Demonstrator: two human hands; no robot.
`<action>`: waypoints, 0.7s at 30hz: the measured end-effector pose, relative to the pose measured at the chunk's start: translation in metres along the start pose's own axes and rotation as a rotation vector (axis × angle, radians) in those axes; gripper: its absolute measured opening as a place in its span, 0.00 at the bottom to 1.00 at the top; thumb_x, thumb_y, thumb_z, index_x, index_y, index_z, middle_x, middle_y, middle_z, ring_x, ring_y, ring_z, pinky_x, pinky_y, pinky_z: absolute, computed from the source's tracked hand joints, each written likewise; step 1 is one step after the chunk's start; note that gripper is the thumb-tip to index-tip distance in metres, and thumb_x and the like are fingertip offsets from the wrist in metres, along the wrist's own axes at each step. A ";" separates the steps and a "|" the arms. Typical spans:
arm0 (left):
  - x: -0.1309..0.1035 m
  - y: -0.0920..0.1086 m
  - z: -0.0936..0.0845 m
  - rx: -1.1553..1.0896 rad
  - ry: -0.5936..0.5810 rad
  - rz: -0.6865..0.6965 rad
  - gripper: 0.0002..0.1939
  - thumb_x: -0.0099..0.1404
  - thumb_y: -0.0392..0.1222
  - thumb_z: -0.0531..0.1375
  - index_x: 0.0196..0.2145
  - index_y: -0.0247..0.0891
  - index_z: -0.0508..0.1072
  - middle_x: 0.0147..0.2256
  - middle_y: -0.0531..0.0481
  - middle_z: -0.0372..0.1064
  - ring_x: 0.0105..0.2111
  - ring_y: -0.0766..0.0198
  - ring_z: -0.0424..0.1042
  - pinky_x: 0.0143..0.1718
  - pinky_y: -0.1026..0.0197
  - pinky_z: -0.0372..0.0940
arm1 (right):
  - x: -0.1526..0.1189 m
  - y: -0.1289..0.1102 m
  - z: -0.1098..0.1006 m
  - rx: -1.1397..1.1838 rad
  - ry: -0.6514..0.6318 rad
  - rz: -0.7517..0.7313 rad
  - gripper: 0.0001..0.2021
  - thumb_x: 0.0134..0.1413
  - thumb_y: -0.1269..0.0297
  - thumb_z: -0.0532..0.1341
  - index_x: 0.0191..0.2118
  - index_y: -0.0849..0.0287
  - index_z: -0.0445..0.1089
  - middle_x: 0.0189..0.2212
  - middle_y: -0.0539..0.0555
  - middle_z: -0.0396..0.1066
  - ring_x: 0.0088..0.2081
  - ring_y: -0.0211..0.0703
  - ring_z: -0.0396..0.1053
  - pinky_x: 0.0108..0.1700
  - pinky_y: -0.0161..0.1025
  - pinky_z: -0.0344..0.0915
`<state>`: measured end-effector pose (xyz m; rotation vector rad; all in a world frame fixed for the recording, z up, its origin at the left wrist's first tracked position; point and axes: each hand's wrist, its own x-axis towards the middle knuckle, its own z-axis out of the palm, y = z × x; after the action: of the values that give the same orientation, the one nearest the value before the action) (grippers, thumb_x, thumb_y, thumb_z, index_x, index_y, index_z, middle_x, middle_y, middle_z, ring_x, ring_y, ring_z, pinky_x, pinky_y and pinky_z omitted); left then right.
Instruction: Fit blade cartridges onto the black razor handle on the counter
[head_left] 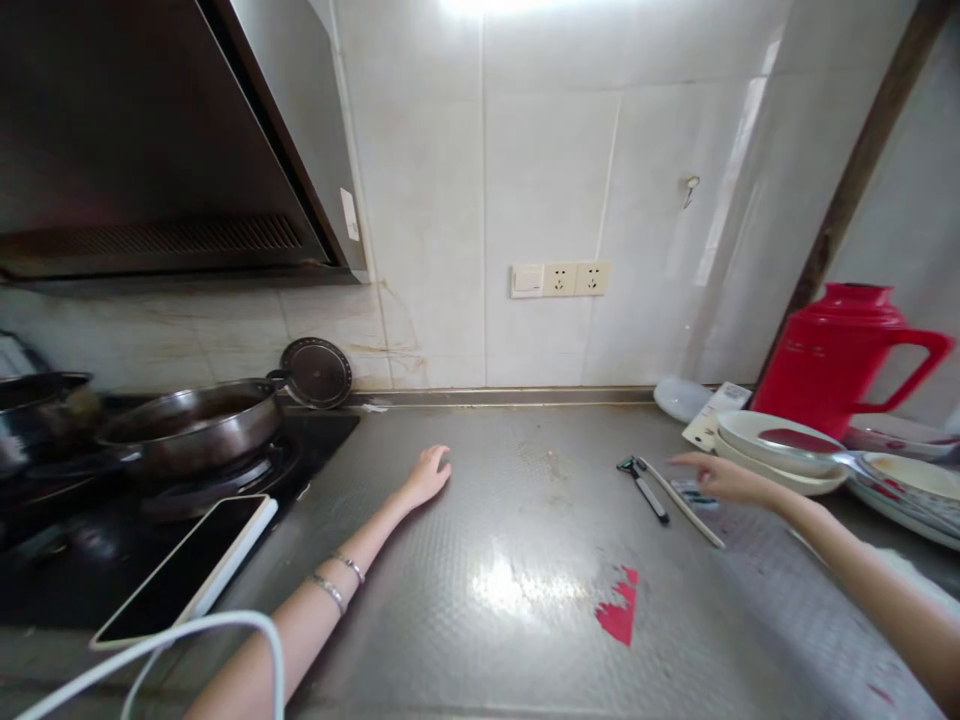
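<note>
While left hand (429, 474) flat on the counter (525, 560), right hand (724, 478) above razor (643, 487), fingers loosely spread, nothing clasped

A home kitchen. At far left a range hood (150, 150) hangs over a gas stove (225, 480) carrying a dark wok (191, 425). A steel countertop (487, 600) runs along white wall tiles (540, 180) fitted with sockets (561, 279). At right stand stacked plates (780, 450) and a red thermos jug (840, 355).
</note>
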<state>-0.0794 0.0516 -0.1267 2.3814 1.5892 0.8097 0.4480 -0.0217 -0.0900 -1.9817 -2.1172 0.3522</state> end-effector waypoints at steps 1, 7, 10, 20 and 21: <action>-0.002 -0.003 0.000 0.011 0.002 -0.003 0.15 0.59 0.35 0.52 0.44 0.34 0.67 0.48 0.42 0.66 0.51 0.58 0.62 0.54 0.55 0.55 | -0.001 -0.002 0.000 0.003 -0.026 -0.004 0.32 0.32 0.75 0.55 0.51 0.63 0.67 0.45 0.60 0.71 0.39 0.50 0.70 0.40 0.37 0.66; -0.005 -0.004 0.003 0.063 0.003 0.033 0.12 0.59 0.36 0.52 0.42 0.37 0.69 0.46 0.44 0.67 0.50 0.57 0.62 0.52 0.54 0.56 | -0.003 -0.001 -0.004 0.026 -0.138 0.038 0.38 0.28 0.75 0.53 0.55 0.63 0.62 0.51 0.58 0.66 0.46 0.52 0.66 0.45 0.37 0.63; -0.005 -0.002 0.003 0.089 0.007 0.045 0.12 0.60 0.36 0.52 0.42 0.37 0.69 0.46 0.44 0.67 0.49 0.56 0.62 0.52 0.54 0.55 | -0.003 -0.001 -0.003 0.031 -0.140 0.045 0.39 0.28 0.75 0.54 0.57 0.66 0.61 0.50 0.60 0.67 0.45 0.52 0.67 0.44 0.35 0.64; -0.006 -0.001 0.002 0.142 0.004 0.049 0.13 0.61 0.37 0.50 0.42 0.36 0.68 0.46 0.44 0.67 0.49 0.57 0.62 0.52 0.55 0.55 | -0.010 -0.011 -0.001 0.025 -0.120 0.049 0.37 0.30 0.75 0.56 0.56 0.63 0.62 0.46 0.57 0.70 0.44 0.50 0.68 0.44 0.35 0.64; -0.006 0.000 0.001 0.145 0.002 0.050 0.13 0.61 0.37 0.50 0.42 0.36 0.68 0.46 0.43 0.67 0.49 0.57 0.62 0.52 0.55 0.56 | -0.011 -0.011 -0.002 0.024 -0.117 0.052 0.37 0.31 0.75 0.56 0.56 0.63 0.62 0.47 0.58 0.70 0.44 0.50 0.68 0.44 0.35 0.64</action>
<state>-0.0807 0.0462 -0.1301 2.5301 1.6482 0.7295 0.4390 -0.0332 -0.0850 -2.0525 -2.1219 0.5127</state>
